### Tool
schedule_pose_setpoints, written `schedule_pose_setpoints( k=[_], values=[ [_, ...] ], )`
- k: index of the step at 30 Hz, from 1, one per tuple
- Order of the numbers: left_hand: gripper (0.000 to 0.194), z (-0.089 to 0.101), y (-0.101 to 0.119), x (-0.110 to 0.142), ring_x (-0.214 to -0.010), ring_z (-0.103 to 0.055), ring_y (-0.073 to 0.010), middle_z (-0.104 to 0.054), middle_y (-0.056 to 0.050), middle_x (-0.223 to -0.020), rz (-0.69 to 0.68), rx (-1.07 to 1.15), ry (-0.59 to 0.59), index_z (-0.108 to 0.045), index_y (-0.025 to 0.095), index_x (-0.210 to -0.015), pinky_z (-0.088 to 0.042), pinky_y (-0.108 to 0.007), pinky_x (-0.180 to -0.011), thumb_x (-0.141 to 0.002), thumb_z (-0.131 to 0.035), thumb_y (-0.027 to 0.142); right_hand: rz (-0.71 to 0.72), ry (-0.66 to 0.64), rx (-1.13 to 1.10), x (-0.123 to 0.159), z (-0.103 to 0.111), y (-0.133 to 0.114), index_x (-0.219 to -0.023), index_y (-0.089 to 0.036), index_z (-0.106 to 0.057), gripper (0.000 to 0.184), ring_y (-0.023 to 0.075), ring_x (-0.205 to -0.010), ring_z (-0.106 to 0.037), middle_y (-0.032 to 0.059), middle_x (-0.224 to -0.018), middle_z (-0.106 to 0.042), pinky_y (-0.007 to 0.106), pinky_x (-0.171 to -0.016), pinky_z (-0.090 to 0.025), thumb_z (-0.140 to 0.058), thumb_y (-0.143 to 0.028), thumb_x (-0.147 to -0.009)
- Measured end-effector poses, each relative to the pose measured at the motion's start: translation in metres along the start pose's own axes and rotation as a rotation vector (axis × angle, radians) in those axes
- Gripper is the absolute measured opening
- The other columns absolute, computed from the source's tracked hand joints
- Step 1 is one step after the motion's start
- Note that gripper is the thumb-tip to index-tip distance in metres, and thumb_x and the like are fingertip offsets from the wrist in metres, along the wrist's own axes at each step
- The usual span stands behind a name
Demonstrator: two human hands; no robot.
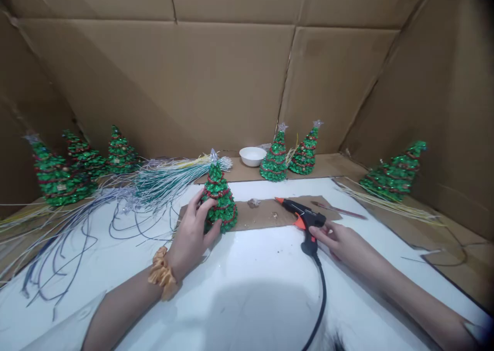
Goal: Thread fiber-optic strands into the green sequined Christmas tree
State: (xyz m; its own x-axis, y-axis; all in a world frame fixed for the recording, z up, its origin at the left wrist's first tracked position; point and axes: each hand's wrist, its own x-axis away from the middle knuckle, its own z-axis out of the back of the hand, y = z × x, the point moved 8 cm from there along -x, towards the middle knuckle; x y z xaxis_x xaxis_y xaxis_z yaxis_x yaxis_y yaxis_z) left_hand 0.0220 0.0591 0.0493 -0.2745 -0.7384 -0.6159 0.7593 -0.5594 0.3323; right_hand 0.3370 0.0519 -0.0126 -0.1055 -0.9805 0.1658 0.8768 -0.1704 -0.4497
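Note:
My left hand (197, 220), with an orange scrunchie (164, 274) at the wrist, is wrapped round the side of a small green Christmas tree (222, 202). Red garland winds about this tree and a clear star tops it; it stands upright at the left end of a flat cardboard strip (247, 214). To the right, the fingers of my right hand (334, 238) close on the handle of a black and orange glue gun (304, 214). Its orange nozzle points left over the cardboard, and a black cord runs down from the handle. A clump of dried glue (253, 203) lies on the strip.
Bundles of green and white wire (165, 178) and loose purple wires (77, 243) spread at left. Several more trees stand around, one leaning (397, 173) at right. A white bowl (252, 156) sits behind, a thin pen-like stick (341, 210) near the gun. Cardboard walls (231, 78) enclose the table.

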Motion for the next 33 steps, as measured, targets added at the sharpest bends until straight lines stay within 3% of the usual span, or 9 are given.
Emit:
schedule_pose_setpoints(
  k=[4,7,11,13,16,23,33],
  values=[
    [0.033,-0.001,0.001,0.0,-0.125,-0.033,-0.0248,-0.03,-0.012,-0.134,0.015,0.026,0.019,-0.04,0.023,-0.112,-0.035,-0.044,-0.1,-0.081,-0.051,0.021,-0.014,0.157,0.172,0.008,0.02,-0.005,-0.064,-0.021,-0.049,0.041,0.0203,-0.055,-0.053,0.0038,-0.056,-0.058,0.026,-0.048,-0.028,-0.041,-0.059,-0.077],
    [0.047,-0.002,-0.004,0.002,-0.127,-0.031,-0.0254,-0.027,-0.012,-0.136,0.0,0.138,0.073,-0.031,0.025,-0.121,-0.037,-0.045,-0.098,-0.08,-0.054,0.02,0.142,0.35,0.169,0.023,0.039,-0.043,-0.067,-0.021,-0.049,0.028,0.0174,-0.054,-0.051,0.0021,-0.058,-0.057,0.026,-0.049,-0.03,-0.048,-0.047,-0.079],
    [0.074,-0.006,-0.017,0.004,-0.125,-0.035,-0.0262,-0.029,-0.016,-0.136,0.065,0.242,0.1,-0.008,0.023,-0.134,-0.042,-0.044,-0.094,-0.079,-0.057,0.023,0.641,0.248,-0.117,0.04,0.02,-0.134,-0.077,-0.02,-0.054,0.007,0.0136,-0.068,-0.054,0.0026,-0.079,-0.06,0.023,-0.06,-0.039,-0.05,-0.023,-0.081],
    [0.078,-0.009,-0.024,0.005,-0.124,-0.037,-0.0272,-0.03,-0.018,-0.136,0.143,0.303,0.087,-0.006,0.022,-0.136,-0.042,-0.044,-0.094,-0.078,-0.058,0.026,0.705,0.228,-0.215,0.034,0.006,-0.165,-0.076,-0.019,-0.055,0.005,0.0121,-0.067,-0.054,0.001,-0.077,-0.059,0.022,-0.062,-0.04,-0.052,-0.018,-0.08],
    [0.077,-0.01,-0.028,0.005,-0.123,-0.038,-0.0283,-0.03,-0.018,-0.136,0.194,0.347,0.073,-0.01,0.022,-0.136,-0.042,-0.044,-0.094,-0.077,-0.06,0.029,0.687,0.271,-0.266,0.019,-0.011,-0.192,-0.076,-0.018,-0.056,0.003,0.0108,-0.065,-0.054,0.0002,-0.074,-0.059,0.02,-0.059,-0.04,-0.057,-0.015,-0.076],
    [0.075,-0.008,-0.027,0.004,-0.126,-0.033,-0.0288,-0.028,-0.017,-0.137,0.163,0.328,0.073,-0.013,0.022,-0.135,-0.039,-0.046,-0.097,-0.077,-0.06,0.028,0.708,0.366,-0.133,0.016,-0.027,-0.211,-0.079,-0.018,-0.056,0.005,0.0155,-0.072,-0.055,0.0038,-0.081,-0.06,0.025,-0.062,-0.039,-0.052,-0.015,-0.08],
    [0.072,-0.006,-0.021,0.003,-0.124,-0.035,-0.0279,-0.031,-0.016,-0.135,0.115,0.267,0.077,-0.014,0.021,-0.135,-0.033,-0.046,-0.1,-0.078,-0.058,0.027,0.678,0.457,0.019,0.015,-0.032,-0.212,-0.082,-0.017,-0.054,0.008,0.0189,-0.076,-0.056,0.0072,-0.082,-0.062,0.028,-0.064,-0.04,-0.047,-0.019,-0.084]
  ],
)
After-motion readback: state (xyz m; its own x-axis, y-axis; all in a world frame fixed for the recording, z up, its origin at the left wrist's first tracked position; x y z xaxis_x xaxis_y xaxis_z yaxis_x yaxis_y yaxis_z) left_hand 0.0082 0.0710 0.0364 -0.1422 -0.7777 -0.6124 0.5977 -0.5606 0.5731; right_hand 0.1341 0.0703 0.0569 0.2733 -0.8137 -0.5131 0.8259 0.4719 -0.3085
